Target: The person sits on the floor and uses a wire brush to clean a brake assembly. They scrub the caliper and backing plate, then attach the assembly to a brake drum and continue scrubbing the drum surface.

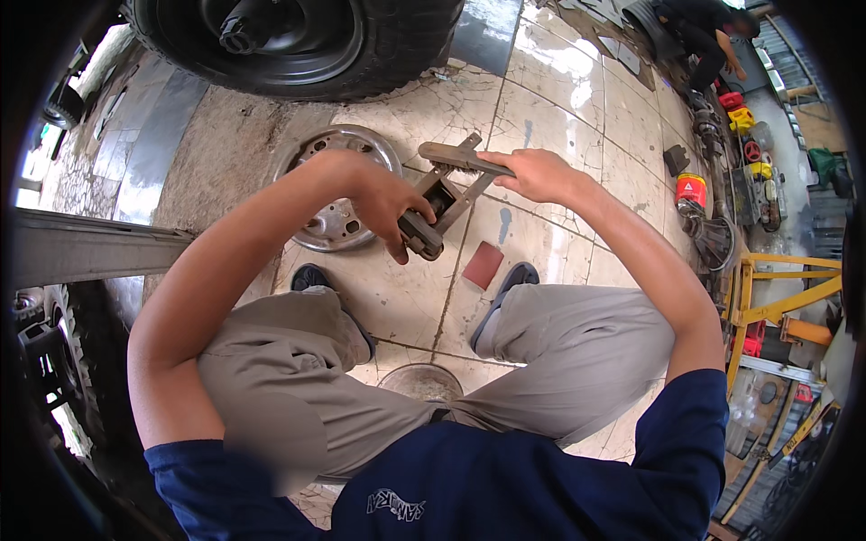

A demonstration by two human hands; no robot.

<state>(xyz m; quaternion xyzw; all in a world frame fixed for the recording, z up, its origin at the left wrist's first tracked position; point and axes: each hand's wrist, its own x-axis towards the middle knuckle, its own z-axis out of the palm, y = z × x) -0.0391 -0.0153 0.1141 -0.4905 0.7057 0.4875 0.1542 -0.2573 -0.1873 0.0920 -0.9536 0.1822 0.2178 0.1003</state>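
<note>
Between my knees, above the tiled floor, my left hand (377, 197) grips the near end of a dark metal bracket (454, 216) with a boxy frame and long flat arms. My right hand (537, 176) is closed round the handle of a wire brush (442, 154). The brush's bristles face down against or just over the bracket's far part; contact is hard to make out. A steel wheel rim (383, 147) lies flat on the floor, partly behind my left hand and forearm. Near my right foot rests a reddish-brown square of sandpaper (483, 265).
A large vehicle tyre (388, 63) stands ahead. At left runs a grey metal beam (99, 248). A red can (691, 190), metal parts and a yellow steel frame (780, 307) line the right side. Another person (704, 41) is at the far right. A round seat (421, 382) shows below me.
</note>
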